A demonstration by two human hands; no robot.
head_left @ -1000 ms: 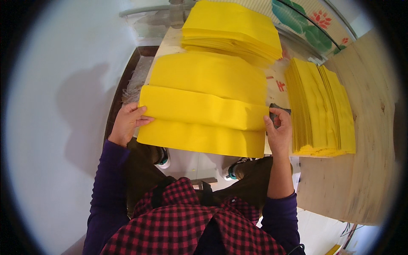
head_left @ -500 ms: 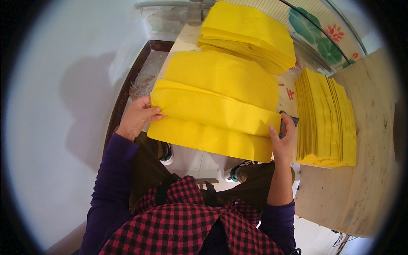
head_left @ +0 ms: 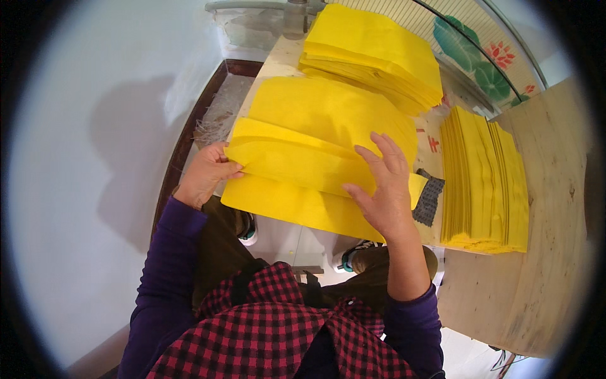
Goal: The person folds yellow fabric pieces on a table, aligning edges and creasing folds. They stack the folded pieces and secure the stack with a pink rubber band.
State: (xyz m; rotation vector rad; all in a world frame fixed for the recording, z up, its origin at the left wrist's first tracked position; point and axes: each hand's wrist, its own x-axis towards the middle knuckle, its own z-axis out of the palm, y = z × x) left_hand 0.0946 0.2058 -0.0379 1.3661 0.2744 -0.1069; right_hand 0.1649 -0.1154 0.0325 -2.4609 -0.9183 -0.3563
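A yellow fabric sheet (head_left: 297,158) lies on the board in front of me, with a folded band running across it from left to right. At the band's left end, my left hand (head_left: 208,174) pinches the cloth between thumb and fingers. My right hand (head_left: 382,183) is over the right part of the sheet, its fingers spread and holding nothing. It hides some of the band behind it. Beside the sheet's right end lies a small dark grey patterned cloth scrap (head_left: 430,199).
Behind the sheet sits a thick stack of yellow fabric (head_left: 372,44). Another yellow stack (head_left: 485,183) stands to the right, near a wooden panel (head_left: 549,208). A glass jar (head_left: 295,19) is at the back left. The white wall (head_left: 95,189) rises on my left.
My right hand has let go of the band's right end and moved left over the sheet, its fingers opening. My left hand keeps its pinch.
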